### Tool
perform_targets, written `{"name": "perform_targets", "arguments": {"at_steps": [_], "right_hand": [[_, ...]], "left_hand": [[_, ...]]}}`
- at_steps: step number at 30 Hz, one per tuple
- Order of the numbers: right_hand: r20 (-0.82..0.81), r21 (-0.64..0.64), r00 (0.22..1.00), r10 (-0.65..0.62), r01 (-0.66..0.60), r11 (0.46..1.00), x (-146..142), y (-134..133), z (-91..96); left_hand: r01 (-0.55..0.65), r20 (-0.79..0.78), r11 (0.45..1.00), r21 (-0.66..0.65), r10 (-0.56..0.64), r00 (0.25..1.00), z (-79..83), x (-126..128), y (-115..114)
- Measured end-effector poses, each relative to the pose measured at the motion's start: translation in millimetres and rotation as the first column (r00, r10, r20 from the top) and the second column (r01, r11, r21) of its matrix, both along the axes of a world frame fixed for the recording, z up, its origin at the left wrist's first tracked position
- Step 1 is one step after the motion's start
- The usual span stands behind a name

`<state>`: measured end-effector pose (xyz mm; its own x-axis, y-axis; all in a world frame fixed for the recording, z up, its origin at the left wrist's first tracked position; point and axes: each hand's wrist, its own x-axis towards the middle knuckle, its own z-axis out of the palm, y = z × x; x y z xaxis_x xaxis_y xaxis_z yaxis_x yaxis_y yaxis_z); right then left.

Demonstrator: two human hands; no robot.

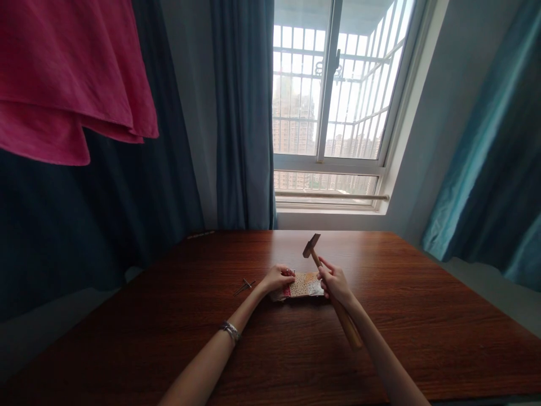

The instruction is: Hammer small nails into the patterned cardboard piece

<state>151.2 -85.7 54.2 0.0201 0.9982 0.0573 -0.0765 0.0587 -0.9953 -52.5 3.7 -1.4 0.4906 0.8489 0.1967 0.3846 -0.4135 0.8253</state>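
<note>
A hammer [341, 317] with a wooden handle is gripped in my right hand [336, 280], its metal head raised above the table and tilted. My left hand [279, 278] rests at the left end of a small patterned board [305, 285], fingers closed in a pinch around a thin upright nail [294, 273]. The board lies flat, with dotted, orange, white and pink patches on its face. Left of that hand, several loose nails [244, 286] lie crossed on the wood. My right hand partly covers the board's right end.
The brown wooden table [203, 349] runs up to the wall under a barred window [327, 101]. Blue curtains [245, 113] hang behind it and at both sides. A pink cloth [76, 73] hangs at upper left.
</note>
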Motion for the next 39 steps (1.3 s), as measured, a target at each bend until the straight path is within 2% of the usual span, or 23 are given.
{"name": "perform_targets", "arguments": {"at_steps": [6,12,16,24,31,39], "right_hand": [[-0.056,0.027,0.997,-0.052,0.054,0.998,17,13,-33.6],[-0.113,0.04,0.991,-0.068,0.073,0.997,24,15,-49.8],[-0.132,0.042,0.988,-0.079,0.085,0.995,25,15,-52.1],[-0.142,0.028,0.986,-0.093,0.098,0.995,25,12,-53.4],[-0.131,0.012,0.986,-0.099,0.102,0.995,23,9,-49.2],[-0.099,-0.021,0.989,-0.114,0.113,0.993,20,6,-44.9]], "left_hand": [[0.036,0.027,0.998,-0.044,-0.035,0.999,0.1,-5,5],[0.075,0.079,0.991,-0.115,-0.066,0.995,21.9,-26,-2],[0.03,0.024,0.998,-0.056,-0.029,0.999,28.8,-32,-8],[-0.052,-0.045,0.994,0.095,0.056,0.997,22.5,-21,-9],[-0.079,-0.086,0.985,0.152,0.092,0.992,18.5,-19,-10],[-0.099,-0.092,0.984,0.146,0.113,0.989,14.8,-18,-9]]}}
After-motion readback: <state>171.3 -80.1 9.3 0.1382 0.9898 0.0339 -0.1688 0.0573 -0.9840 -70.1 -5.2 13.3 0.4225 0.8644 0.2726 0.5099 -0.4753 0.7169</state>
